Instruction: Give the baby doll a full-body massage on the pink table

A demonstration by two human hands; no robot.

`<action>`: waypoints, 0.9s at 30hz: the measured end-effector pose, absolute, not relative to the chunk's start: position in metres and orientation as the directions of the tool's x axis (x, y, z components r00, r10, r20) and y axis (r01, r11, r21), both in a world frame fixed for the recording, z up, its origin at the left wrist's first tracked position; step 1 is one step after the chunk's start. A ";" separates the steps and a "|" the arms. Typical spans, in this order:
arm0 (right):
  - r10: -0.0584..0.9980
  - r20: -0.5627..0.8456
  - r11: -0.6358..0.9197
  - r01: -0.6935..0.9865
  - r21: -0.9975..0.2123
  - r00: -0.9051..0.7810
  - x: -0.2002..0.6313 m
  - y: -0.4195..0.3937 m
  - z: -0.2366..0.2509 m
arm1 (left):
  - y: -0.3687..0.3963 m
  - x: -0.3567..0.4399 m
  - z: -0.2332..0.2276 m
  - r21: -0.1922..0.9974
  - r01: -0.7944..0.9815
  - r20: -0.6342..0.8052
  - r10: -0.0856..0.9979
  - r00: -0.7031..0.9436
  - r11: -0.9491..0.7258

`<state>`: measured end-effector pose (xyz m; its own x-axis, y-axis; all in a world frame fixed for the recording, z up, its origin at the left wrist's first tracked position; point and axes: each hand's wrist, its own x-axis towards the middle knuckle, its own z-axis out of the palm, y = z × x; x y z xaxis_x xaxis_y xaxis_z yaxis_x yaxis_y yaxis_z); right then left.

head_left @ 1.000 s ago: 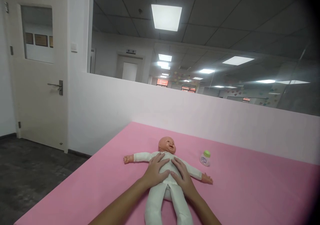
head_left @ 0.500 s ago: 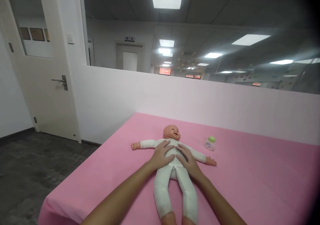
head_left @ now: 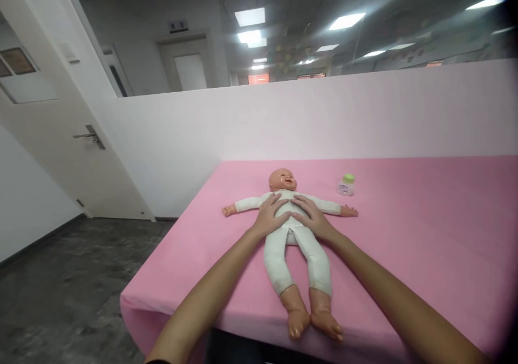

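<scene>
A baby doll (head_left: 297,251) in a white bodysuit lies on its back on the pink table (head_left: 424,234), arms spread, bare feet near the front edge. My left hand (head_left: 272,217) rests flat on the doll's belly on its left side, fingers apart. Beside it, my right hand (head_left: 313,217) lies flat on the belly, the two hands almost meeting at the middle. Neither hand grips anything. A small bottle with a green cap (head_left: 346,185) stands upright behind the doll's outstretched arm, apart from both hands.
A low white partition wall (head_left: 324,116) with glass above runs behind the table. A white door with a lever handle (head_left: 89,136) stands at the left. Dark floor (head_left: 73,277) lies left of the table's corner.
The view has tilted downward, so the doll's legs and feet and the table's front edge now show. Both hands stay flat on the doll's belly.
</scene>
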<state>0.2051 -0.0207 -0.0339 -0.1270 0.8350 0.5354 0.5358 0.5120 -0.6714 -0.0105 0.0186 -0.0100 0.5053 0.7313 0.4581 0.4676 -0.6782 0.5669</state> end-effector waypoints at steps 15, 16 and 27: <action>0.836 0.525 0.522 0.520 -0.676 -0.157 0.208 -0.018 -0.027 | 0.028 -0.010 -0.008 0.526 0.421 0.542 0.673 0.504 -0.739; 0.839 0.520 0.519 0.519 -0.679 -0.160 0.208 -0.018 -0.026 | 0.029 -0.010 -0.008 0.526 0.420 0.541 0.672 0.505 -0.739; 0.832 0.519 0.537 0.517 -0.666 -0.195 0.210 -0.019 -0.022 | 0.026 -0.010 -0.005 0.537 0.445 0.510 0.696 0.506 -0.717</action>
